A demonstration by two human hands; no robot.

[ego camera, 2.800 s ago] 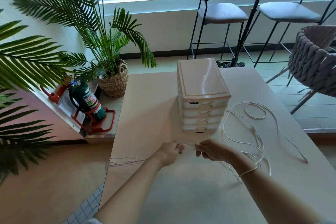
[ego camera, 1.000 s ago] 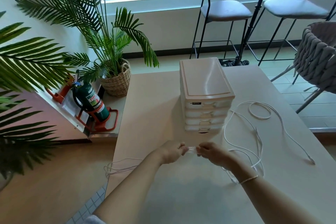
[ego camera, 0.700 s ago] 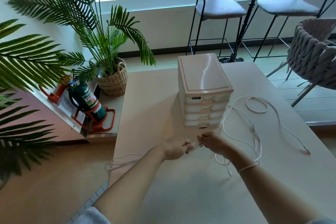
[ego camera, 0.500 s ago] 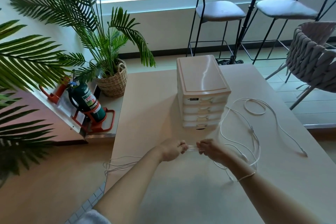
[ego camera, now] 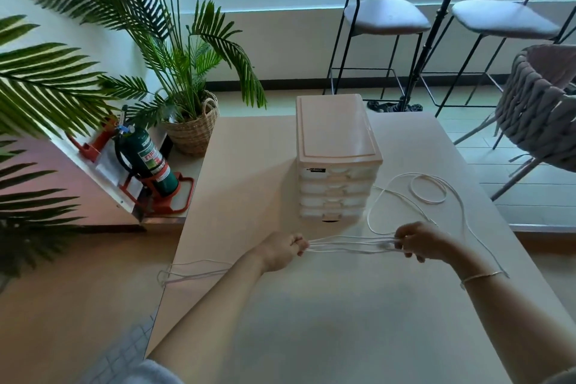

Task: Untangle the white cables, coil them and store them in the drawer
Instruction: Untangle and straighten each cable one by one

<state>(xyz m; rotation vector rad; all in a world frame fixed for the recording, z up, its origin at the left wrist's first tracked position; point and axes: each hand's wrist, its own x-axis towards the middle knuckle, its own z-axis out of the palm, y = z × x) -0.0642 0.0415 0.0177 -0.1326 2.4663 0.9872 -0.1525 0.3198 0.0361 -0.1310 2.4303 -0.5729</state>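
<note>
Head view: your white cables (ego camera: 349, 245) run as several strands stretched between your two hands above the table (ego camera: 311, 321). Your left hand (ego camera: 279, 251) has its grip clenched on them, with loops trailing past it over the table's left edge. Your right hand (ego camera: 420, 241) pinches the other end; beyond it slack curls toward the right edge. The drawer unit (ego camera: 336, 162) stands behind, drawers closed.
</note>
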